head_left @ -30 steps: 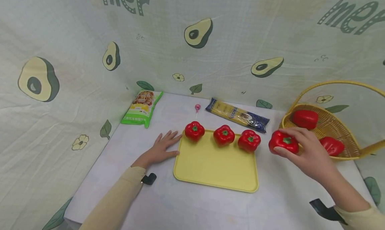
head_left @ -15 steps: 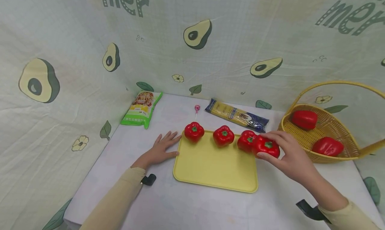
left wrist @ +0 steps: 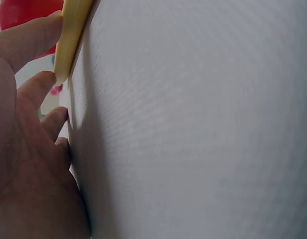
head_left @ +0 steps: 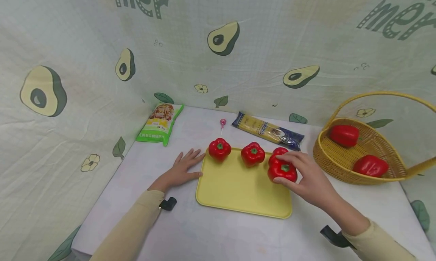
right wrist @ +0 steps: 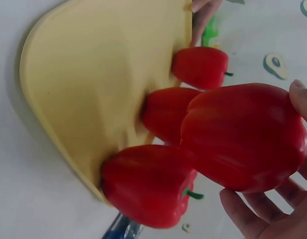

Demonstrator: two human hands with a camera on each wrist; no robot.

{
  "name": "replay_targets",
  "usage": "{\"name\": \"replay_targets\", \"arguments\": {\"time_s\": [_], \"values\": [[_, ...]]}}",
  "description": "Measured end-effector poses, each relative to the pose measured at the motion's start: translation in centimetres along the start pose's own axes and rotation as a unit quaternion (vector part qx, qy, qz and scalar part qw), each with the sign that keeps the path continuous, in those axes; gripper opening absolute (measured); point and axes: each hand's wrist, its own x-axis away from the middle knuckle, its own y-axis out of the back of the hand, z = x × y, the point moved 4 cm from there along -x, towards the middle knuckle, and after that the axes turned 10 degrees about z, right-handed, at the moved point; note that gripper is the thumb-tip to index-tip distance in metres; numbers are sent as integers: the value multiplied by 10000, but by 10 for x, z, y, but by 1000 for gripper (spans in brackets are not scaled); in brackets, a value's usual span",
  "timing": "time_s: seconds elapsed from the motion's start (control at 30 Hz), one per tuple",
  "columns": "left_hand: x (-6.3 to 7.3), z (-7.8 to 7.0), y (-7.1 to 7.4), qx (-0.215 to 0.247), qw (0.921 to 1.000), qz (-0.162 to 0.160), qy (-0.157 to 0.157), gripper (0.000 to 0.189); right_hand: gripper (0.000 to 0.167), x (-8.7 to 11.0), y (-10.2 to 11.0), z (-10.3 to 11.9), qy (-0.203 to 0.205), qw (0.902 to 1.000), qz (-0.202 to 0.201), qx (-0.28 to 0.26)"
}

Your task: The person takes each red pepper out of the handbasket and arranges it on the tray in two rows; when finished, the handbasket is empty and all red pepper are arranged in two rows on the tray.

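A red bell pepper [head_left: 282,171] with a green stem is gripped by my right hand [head_left: 308,179], above the right part of a yellow tray [head_left: 238,194]. In the right wrist view, thumb and fingers hold this bell pepper [right wrist: 243,137] from its stem end, raised over the tray. Along the tray's far edge stand three more red bell peppers: left [head_left: 219,149], middle [head_left: 253,154] and right [head_left: 280,151], the last partly hidden by the held one. My left hand [head_left: 184,170] lies spread on the table, fingertips at the tray's left rim [left wrist: 73,40].
A yellow wicker basket [head_left: 327,160] with a tall handle stands at right, holding two red bell peppers [head_left: 370,166]. Behind the tray lie a pink lollipop [head_left: 223,122] and a gold-and-blue pasta packet [head_left: 269,130]. A green food bag [head_left: 160,123] sits at the back left.
My right hand has carried the bell pepper leftward from beside the basket to over the tray's right side. The left hand has stayed in place.
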Motion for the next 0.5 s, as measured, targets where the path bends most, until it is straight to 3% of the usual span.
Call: {"name": "replay_targets", "arguments": {"time_s": [0.2,0.5], "values": [[0,-1,0,34,10000,1,-34,76,66,-8,-13,8,-6,9994,301,-198],[0,-1,1,15,10000,4,-27,76,63,-19,-37,20,209,9985,442,-252]]}}
